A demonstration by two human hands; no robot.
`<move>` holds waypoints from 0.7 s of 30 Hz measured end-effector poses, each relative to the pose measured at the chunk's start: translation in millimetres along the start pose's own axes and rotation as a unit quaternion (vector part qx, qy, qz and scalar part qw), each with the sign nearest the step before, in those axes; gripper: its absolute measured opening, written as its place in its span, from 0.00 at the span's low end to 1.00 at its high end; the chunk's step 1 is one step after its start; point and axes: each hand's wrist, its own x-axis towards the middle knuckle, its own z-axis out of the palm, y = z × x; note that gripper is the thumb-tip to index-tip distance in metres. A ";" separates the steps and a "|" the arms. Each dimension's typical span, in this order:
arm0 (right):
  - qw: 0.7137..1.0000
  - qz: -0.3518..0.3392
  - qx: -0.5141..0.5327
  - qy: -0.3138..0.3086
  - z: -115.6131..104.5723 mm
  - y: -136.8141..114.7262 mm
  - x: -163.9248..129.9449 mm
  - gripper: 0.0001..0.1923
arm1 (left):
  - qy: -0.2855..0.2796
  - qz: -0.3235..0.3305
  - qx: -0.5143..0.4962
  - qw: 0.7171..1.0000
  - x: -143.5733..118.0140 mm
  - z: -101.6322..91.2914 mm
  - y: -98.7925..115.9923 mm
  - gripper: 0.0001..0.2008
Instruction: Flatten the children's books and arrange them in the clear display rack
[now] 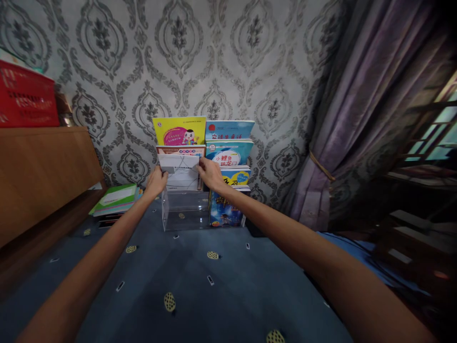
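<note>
A white-covered book (180, 172) stands in the left column of a clear acrylic book rack (187, 220). My left hand (157, 181) is closed on its left edge, and my right hand (211, 172) pinches its upper right edge. Behind it rise a book with a brown-and-white cover (171, 150) and a yellow book (178, 129). The right column holds several books in tiers: a light blue one (230, 128), a teal one (228, 153), a yellow-and-blue one (228, 177) and a dark blue one (225, 212). The lowest left tier shows bare clear plastic.
A stack of books with a green one on top (116, 199) lies left of the rack. Further left stands a wooden cabinet (46, 166) bearing a red basket (28, 97). A dark blue cloth with pineapple prints (193, 290) covers the surface. Purple curtains (342, 119) hang at right.
</note>
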 end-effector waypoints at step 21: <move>0.999 0.030 -0.021 0.011 -1.9 1.3 11.0 0.12 | -0.058 -0.013 -0.204 0.977 17.6 4.3 -15.0 0.10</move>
